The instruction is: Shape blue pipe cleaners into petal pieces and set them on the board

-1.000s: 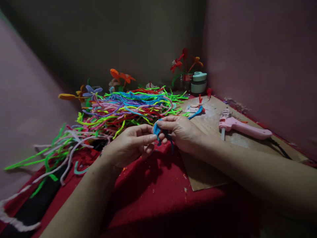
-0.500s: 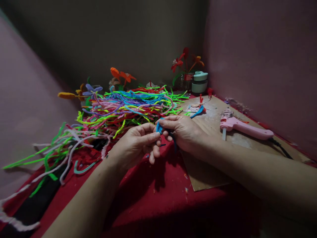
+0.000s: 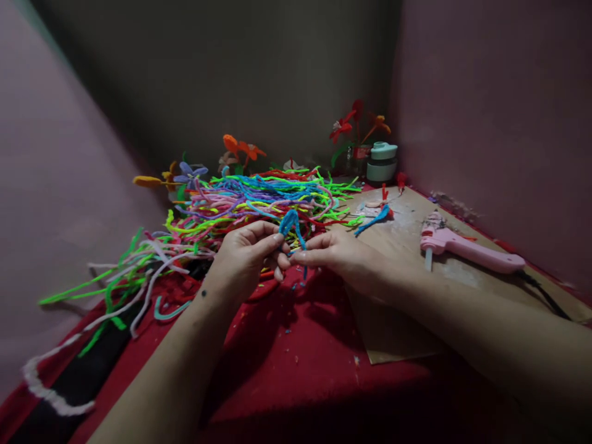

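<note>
A blue pipe cleaner [image 3: 289, 221], bent into a narrow loop at its top, stands up between my two hands. My left hand [image 3: 252, 253] pinches the base of the loop between thumb and fingers. With thumb and forefinger, my right hand [image 3: 335, 256] pinches the other strand, whose end hangs down below the fingertips. Behind the hands lies a large heap of many-coloured pipe cleaners [image 3: 268, 191]. Another blue twisted piece [image 3: 372, 221] rests on the brown board [image 3: 398, 333], beyond my right hand.
A pink glue gun [image 3: 472, 246] with a black cord lies on the board at the right. Pipe-cleaner flowers [image 3: 342, 127] and a mint-green lidded container [image 3: 382, 161] stand at the back. Red cloth [image 3: 296, 382] covers the table, with loose strands at the left.
The blue loop now rises above the fingers, where before it was mostly hidden. My right hand has moved down to the strand. The whole view has shifted slightly.
</note>
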Action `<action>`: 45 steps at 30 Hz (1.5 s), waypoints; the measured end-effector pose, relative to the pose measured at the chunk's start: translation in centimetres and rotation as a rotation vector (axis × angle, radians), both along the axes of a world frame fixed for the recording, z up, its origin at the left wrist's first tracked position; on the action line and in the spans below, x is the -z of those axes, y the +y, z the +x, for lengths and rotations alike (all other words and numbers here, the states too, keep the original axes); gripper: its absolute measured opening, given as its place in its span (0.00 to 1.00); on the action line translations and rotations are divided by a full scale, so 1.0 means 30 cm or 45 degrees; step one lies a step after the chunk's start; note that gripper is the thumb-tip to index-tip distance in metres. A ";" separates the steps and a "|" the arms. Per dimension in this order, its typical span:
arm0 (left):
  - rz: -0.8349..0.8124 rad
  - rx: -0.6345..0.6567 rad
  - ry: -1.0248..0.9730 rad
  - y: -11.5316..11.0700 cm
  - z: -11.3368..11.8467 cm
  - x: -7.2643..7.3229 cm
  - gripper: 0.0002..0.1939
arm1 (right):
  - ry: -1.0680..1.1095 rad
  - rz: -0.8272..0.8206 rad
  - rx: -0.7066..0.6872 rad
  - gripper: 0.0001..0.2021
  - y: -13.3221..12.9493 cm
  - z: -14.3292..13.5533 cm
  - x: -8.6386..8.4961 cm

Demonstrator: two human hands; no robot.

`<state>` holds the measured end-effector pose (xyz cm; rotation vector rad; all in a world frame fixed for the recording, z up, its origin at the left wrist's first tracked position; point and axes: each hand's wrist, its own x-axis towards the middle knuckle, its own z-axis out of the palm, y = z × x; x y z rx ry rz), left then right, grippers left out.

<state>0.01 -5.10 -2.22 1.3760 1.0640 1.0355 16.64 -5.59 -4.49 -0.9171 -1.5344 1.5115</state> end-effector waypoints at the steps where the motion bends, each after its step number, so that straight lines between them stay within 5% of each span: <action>1: 0.000 -0.005 -0.004 0.001 -0.002 -0.002 0.06 | -0.080 0.047 -0.015 0.12 -0.004 -0.001 -0.002; 4: 0.005 -0.010 -0.002 0.003 -0.005 -0.003 0.07 | -0.101 0.030 -0.098 0.13 -0.007 -0.008 0.003; 7: 0.058 -0.024 0.030 0.005 -0.007 -0.001 0.08 | 0.172 -0.079 -0.119 0.10 0.001 -0.017 0.018; 14: 0.123 -0.024 0.199 -0.024 0.020 -0.013 0.06 | 0.578 -0.099 0.126 0.06 0.012 -0.015 0.015; 28: 0.213 -0.036 0.326 -0.052 0.056 -0.001 0.06 | 0.207 0.242 0.381 0.05 -0.014 -0.013 -0.009; 45: 0.300 -0.102 0.348 -0.059 0.059 0.004 0.03 | -0.272 0.837 0.658 0.09 -0.023 -0.018 0.035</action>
